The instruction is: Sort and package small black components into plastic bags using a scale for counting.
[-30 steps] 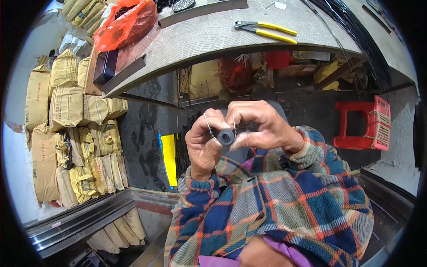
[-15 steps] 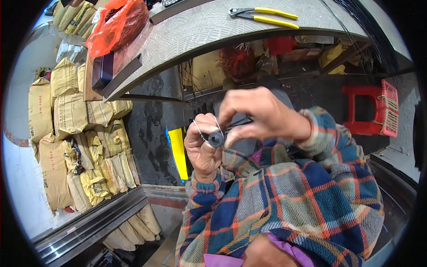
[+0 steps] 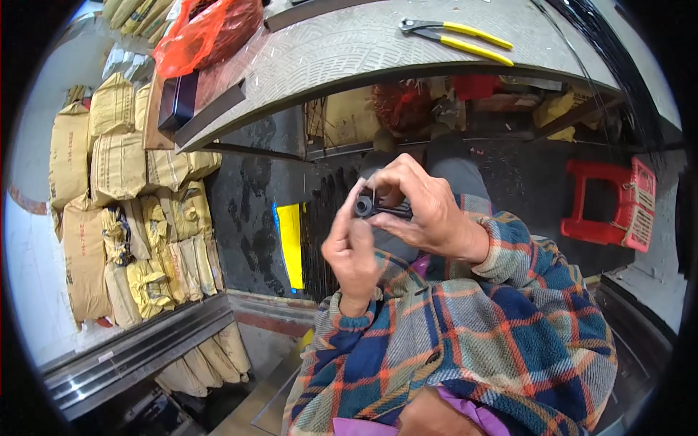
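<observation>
My left hand (image 3: 352,254) and my right hand (image 3: 429,211) meet over my lap. Between their fingers sits a short black tube-like piece (image 3: 363,206), its round end with a hole turned up. My left fingers press against its left side, thumb below. From the right, my right hand pinches around it, fingers curled over the far side. A thin pale wire (image 3: 374,193) stands beside the tube near the fingertips. Thin black strands (image 3: 396,211) run from the tube toward my right palm; their far ends are hidden.
On the grey worktop (image 3: 334,43) ahead lie pincers with yellow handles (image 3: 472,45) and a red plastic bag (image 3: 207,43). Black strands (image 3: 618,65) hang at the right. A red stool (image 3: 618,207) stands right; paper sacks (image 3: 116,167) are stacked left. A yellow strip (image 3: 291,247) lies on the floor.
Both hands have shifted slightly right. The wire, earlier stretched across my left fingers, now shows only beside the tube. My left fingers have straightened upward. The whole view has shifted a little.
</observation>
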`<state>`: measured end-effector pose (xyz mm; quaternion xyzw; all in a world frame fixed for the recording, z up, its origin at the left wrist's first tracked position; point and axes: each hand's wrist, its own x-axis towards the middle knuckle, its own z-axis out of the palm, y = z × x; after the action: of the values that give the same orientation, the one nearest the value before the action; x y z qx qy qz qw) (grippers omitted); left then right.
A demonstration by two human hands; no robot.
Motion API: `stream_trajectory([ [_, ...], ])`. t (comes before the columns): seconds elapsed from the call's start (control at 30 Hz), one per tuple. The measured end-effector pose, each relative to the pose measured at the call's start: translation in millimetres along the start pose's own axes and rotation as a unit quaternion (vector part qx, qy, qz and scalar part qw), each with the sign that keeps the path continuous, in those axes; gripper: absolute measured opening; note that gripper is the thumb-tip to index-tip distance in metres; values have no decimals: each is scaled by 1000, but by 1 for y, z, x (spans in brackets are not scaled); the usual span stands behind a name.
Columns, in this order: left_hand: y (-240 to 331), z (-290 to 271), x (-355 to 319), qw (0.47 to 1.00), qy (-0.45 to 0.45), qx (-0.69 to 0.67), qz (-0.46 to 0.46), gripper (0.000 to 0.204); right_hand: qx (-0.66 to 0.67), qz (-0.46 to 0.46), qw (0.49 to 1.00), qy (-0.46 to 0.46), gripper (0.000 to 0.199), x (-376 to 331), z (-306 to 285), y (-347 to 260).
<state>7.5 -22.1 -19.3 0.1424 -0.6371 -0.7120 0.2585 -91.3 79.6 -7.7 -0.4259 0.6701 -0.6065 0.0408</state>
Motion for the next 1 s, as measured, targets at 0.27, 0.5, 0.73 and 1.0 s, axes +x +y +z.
stream_trajectory([
  [0.27,17,-10,-9,994,-46,64,72,39,28,-128,989,73,39,-27,6,19],
  [0.5,21,-12,7,963,-121,177,164,33,48,-142,988,46,26,-26,12,29],
  [0.73,22,-5,16,966,-137,151,161,34,70,-165,983,45,22,-27,6,33],
  [1.0,11,-4,39,946,-231,126,188,36,95,-151,984,3,21,-23,-8,38],
])
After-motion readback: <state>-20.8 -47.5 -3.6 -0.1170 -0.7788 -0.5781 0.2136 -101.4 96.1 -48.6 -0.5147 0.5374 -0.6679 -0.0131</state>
